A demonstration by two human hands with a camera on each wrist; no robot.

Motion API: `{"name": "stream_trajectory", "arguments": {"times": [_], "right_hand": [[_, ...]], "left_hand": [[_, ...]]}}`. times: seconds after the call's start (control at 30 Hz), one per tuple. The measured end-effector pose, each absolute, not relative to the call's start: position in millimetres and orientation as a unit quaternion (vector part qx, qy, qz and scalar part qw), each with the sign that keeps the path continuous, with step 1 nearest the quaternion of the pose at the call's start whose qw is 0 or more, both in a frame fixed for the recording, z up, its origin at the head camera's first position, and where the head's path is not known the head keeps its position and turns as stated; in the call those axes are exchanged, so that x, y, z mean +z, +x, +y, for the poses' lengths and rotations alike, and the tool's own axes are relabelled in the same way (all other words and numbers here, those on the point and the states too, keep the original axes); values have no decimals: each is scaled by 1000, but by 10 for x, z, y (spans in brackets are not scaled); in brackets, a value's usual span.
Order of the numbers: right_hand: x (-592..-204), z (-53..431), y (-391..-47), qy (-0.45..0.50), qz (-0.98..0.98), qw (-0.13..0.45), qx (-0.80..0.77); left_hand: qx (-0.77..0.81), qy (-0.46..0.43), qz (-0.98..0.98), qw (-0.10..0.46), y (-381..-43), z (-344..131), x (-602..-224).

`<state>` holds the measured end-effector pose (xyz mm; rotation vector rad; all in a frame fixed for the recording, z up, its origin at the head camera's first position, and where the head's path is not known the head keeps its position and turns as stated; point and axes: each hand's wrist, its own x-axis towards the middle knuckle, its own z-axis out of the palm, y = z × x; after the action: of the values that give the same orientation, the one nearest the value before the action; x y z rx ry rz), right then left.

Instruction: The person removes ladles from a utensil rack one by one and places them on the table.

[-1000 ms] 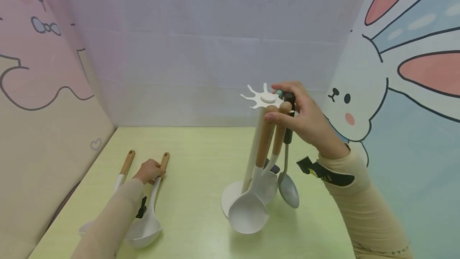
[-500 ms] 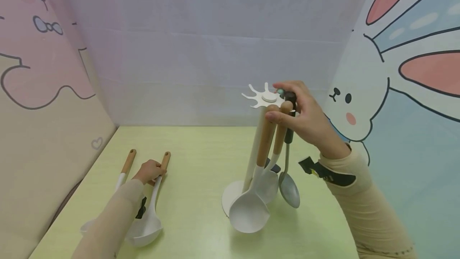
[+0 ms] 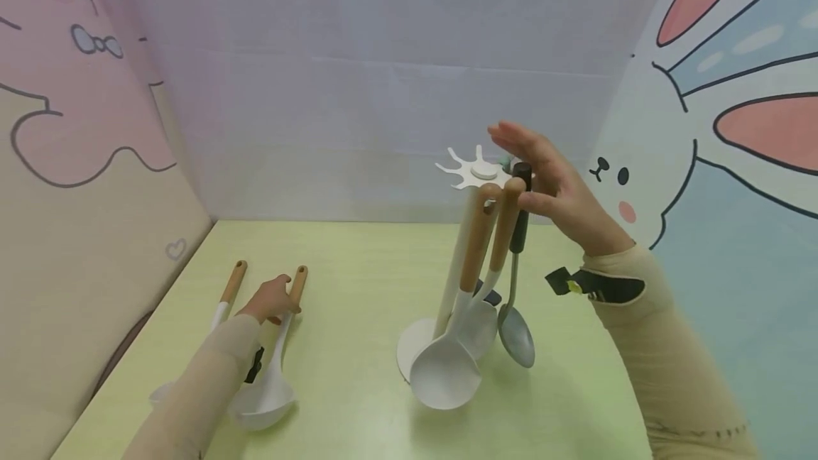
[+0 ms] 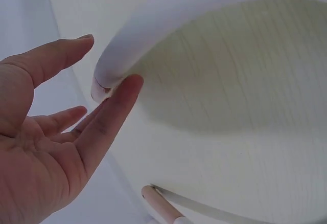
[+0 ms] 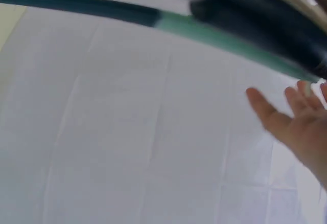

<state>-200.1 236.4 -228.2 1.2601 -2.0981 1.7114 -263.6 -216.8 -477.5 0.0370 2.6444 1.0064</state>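
My left hand (image 3: 271, 299) is at the handle of a white ladle (image 3: 263, 397) lying on the table. In the left wrist view its thumb and fingers are spread, with one fingertip (image 4: 130, 86) right at the handle. My right hand (image 3: 562, 190), fingers extended and thumb apart, is beside the top of a white utensil stand (image 3: 483, 171). From the stand hang another white ladle (image 3: 445, 375) with a wooden handle, a second wooden-handled utensil (image 3: 508, 233) and a black-handled metal spoon (image 3: 516, 338). A utensil with a turquoise handle (image 5: 214, 37) passes above the right fingers in the right wrist view.
Left of the left hand lies another wooden-handled white utensil (image 3: 233, 282), partly hidden by the sleeve. The stand's round base (image 3: 414, 343) rests on the pale table (image 3: 345, 304). A white sheet (image 3: 358, 126) rises behind, with cartoon-printed panels at both sides.
My right hand has let go of the utensil handles at the stand's top, spreading its fingers and drawing rightward. My left fingers have loosened from the ladle handle. The view has shifted slightly.
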Motion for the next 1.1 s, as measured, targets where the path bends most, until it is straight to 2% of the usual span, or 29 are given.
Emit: {"name": "stream_trajectory", "arguments": {"times": [0.2, 0.43, 0.67, 0.73, 0.87, 1.1], "right_hand": [[-2314, 2417, -2199, 474, -662, 24, 580], [-2340, 2405, -2316, 503, -642, -8, 579], [-2366, 2365, -2364, 509, -603, -58, 611], [-2373, 2360, -2372, 510, -598, -65, 615], [-2388, 2351, -2374, 510, -589, -73, 622], [-2406, 2331, -2359, 500, -586, -69, 633]], "left_hand": [[335, 61, 936, 86, -2615, -1996, -4550], [488, 128, 863, -32, -2448, -1400, -3944], [576, 301, 750, -126, -1969, -732, -3425], [588, 348, 718, -134, -1839, -570, -3341], [602, 398, 682, -117, -1628, -284, -3271], [632, 378, 674, -69, -1470, 2, -3356]]}}
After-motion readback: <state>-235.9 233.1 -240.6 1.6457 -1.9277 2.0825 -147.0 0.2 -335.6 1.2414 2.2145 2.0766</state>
